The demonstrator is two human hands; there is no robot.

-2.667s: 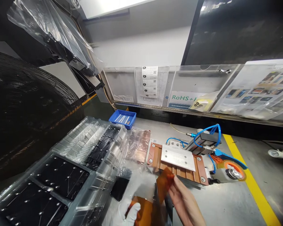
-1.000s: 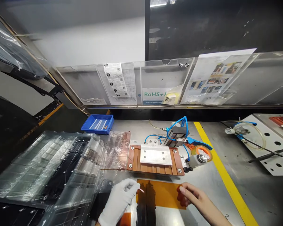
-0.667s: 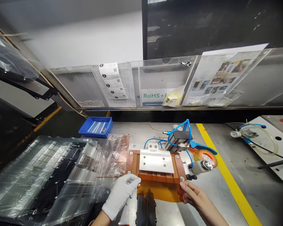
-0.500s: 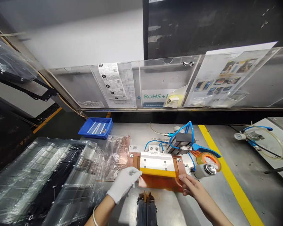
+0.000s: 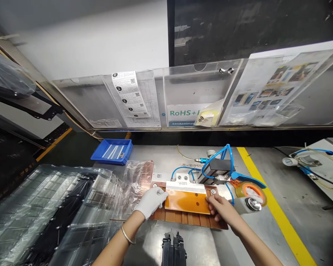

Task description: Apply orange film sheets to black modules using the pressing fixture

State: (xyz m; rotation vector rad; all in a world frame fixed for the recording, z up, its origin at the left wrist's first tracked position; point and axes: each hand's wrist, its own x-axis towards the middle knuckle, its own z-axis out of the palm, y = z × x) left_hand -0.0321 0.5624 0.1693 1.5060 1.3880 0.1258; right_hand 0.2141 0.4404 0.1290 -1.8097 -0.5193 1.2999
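Observation:
An amber translucent film sheet (image 5: 180, 202) is stretched between my two hands over a brown grooved plate (image 5: 180, 218). It covers the lower front of a white block (image 5: 186, 187) marked "JJ-25070". My left hand (image 5: 150, 202), in a white glove, pinches the sheet's left edge. My bare right hand (image 5: 219, 208) grips its right edge, fingers closed. Two dark round spots show through the sheet's right half. Below the plate, nearer to me, stands a black jointed part (image 5: 174, 249), cut off by the lower edge of the view.
Behind the block are blue air hoses and a black box (image 5: 218, 170). At right lie a tape roll (image 5: 252, 192) and a silver-topped bottle (image 5: 251, 204). Clear plastic trays (image 5: 80, 207) with black parts fill the left. A blue bin (image 5: 112, 151) holds white strips.
Both hands have shifted the amber sheet up and away from me, onto the white block's front. The brown grooved plate's near part is now uncovered.

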